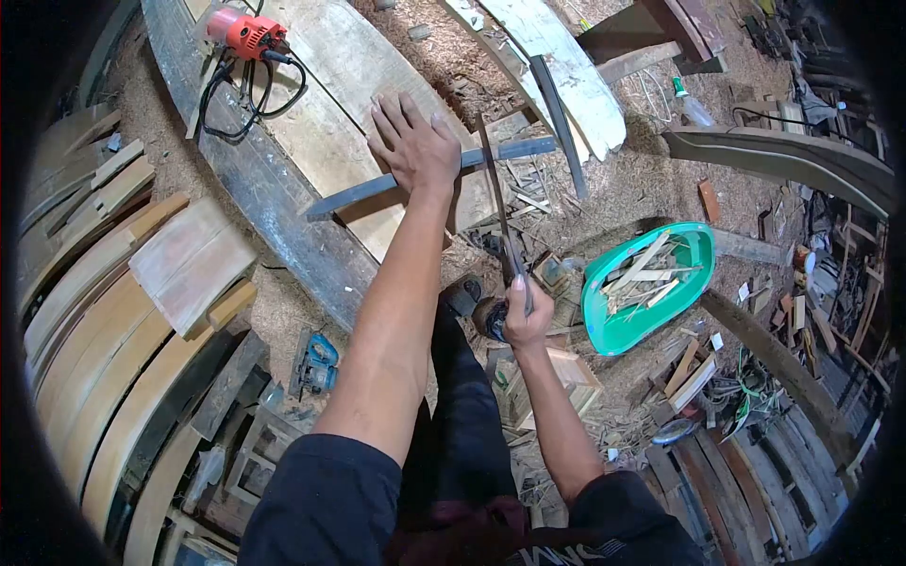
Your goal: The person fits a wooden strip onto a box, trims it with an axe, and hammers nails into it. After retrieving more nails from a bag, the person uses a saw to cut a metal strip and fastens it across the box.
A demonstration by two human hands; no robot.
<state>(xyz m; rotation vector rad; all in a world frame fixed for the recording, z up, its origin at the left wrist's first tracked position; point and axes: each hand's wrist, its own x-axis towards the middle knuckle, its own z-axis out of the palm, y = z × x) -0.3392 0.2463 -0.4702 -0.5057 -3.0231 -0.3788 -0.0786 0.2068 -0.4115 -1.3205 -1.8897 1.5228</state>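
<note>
A long dark grey wooden strip (pixel 373 191) lies across the pale boards of the workbench (pixel 326 94), and its right end juts out past their edge. My left hand (pixel 413 146) is open, with its fingers spread flat and pressing down over the strip and board. My right hand (pixel 527 316) is closed around the handle of a handsaw (pixel 500 208). The saw's blade shows almost edge-on and crosses the strip just right of the boards. How deep its teeth sit in the wood is hidden.
A red power tool (pixel 250 38) with a black cord rests on the bench. A green basin (pixel 604 325) of wood scraps stands right. A blue power tool (pixel 316 363) lies lower left, near stacked planks (pixel 104 377). Another dark strip (pixel 559 127) leans on a white-topped board (pixel 538 38). Shavings cover the floor.
</note>
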